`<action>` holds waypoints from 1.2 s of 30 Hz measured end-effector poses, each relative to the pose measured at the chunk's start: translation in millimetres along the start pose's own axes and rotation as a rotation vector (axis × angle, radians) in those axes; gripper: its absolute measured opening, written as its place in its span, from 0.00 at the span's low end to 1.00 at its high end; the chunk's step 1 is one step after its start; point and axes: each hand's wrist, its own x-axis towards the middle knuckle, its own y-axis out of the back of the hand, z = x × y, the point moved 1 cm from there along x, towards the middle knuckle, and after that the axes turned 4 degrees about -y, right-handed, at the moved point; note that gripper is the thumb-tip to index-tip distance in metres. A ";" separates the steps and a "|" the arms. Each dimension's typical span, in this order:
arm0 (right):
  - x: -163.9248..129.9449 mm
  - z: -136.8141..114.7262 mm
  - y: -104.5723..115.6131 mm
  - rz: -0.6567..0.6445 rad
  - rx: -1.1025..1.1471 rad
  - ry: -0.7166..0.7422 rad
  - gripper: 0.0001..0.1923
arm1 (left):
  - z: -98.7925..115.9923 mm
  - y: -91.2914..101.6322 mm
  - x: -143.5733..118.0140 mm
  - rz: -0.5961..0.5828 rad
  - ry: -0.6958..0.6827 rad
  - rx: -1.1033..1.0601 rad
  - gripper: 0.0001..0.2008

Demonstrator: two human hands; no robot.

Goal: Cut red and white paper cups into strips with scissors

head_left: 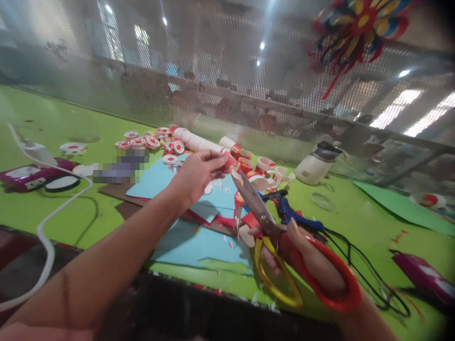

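Observation:
My right hand (314, 265) grips a pair of scissors (259, 208) with one red and one yellow handle loop. Its blades point up and to the left, close to my left fingertips. My left hand (199, 173) is closed in a pinch on a small red paper piece (230, 162), whose far side blends with the pieces behind. Below the left hand lie light blue paper sheets (152, 177). Cut red and white paper rings (266, 165) stand behind the scissors tips. A blue glue gun (296, 215) lies just beyond the right hand.
Red and white paper discs (144, 141) are heaped behind a white roll (197, 139). A white jug (316, 163) stands back right. A white cable (44, 227) crosses the left; purple devices (31, 173) lie at both sides. Mesh netting (220, 104) borders the green table (103, 213).

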 end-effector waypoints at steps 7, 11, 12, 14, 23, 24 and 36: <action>-9.5 -12.1 26.6 0.030 0.058 0.086 0.29 | 0.0 4.1 2.9 -0.094 0.001 -0.028 0.03; -19.7 -19.5 35.7 0.425 -0.530 0.208 0.20 | -0.6 1.7 1.3 -0.133 -0.011 -0.034 0.02; -19.3 -18.7 36.8 0.548 -0.667 0.208 0.19 | -1.1 1.3 1.3 -0.131 -0.025 -0.046 0.02; -14.5 -14.9 37.0 0.699 -0.855 0.237 0.18 | -2.1 1.1 1.9 -0.118 -0.062 -0.075 0.03; 26.9 6.5 24.8 0.375 -0.739 0.289 0.17 | 5.3 13.7 11.9 0.097 -0.189 -0.195 0.06; 29.5 7.1 22.5 0.351 -0.716 0.310 0.18 | 7.3 16.2 13.8 0.120 -0.206 -0.214 0.06; 119.3 -87.5 13.3 0.542 -0.788 0.276 0.12 | 33.6 22.6 13.0 0.323 -0.545 -0.217 0.05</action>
